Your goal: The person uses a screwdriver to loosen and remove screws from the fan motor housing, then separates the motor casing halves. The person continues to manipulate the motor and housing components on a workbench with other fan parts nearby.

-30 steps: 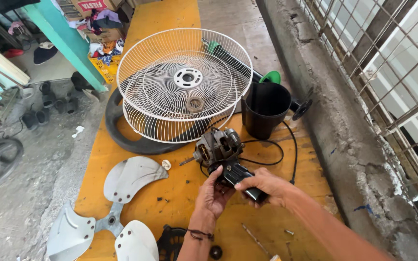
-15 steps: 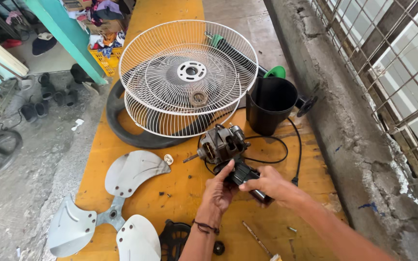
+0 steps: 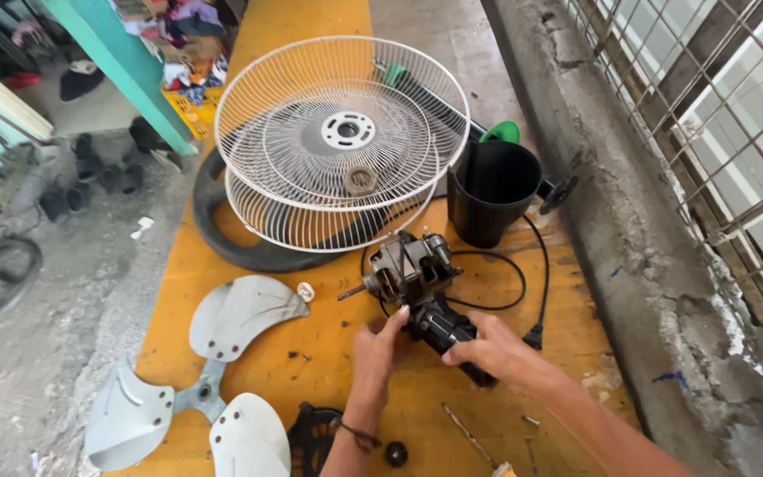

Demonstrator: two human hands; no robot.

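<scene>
Black neck housing point(image 3: 448, 331) is sitting gripped in the right hand point(image 3: 487, 351); the left hand point(image 3: 380, 346) is pinching it beside the fan motor point(image 3: 408, 265). Heavy, rigid metal, probably; best gripped at the housing, not the wires.

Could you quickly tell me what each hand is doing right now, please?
Left hand: fingers on the fan motor, partly closed.
Right hand: closed around the black neck under the motor.

Lighting: bright, even daylight — strongest at the barred window point(image 3: 717, 132), where the panes wash out pale. Shadows: soft, short, under the wire fan guard point(image 3: 342, 141). Focus: sharp centrally — wide-angle bending toward frame edges.
</scene>
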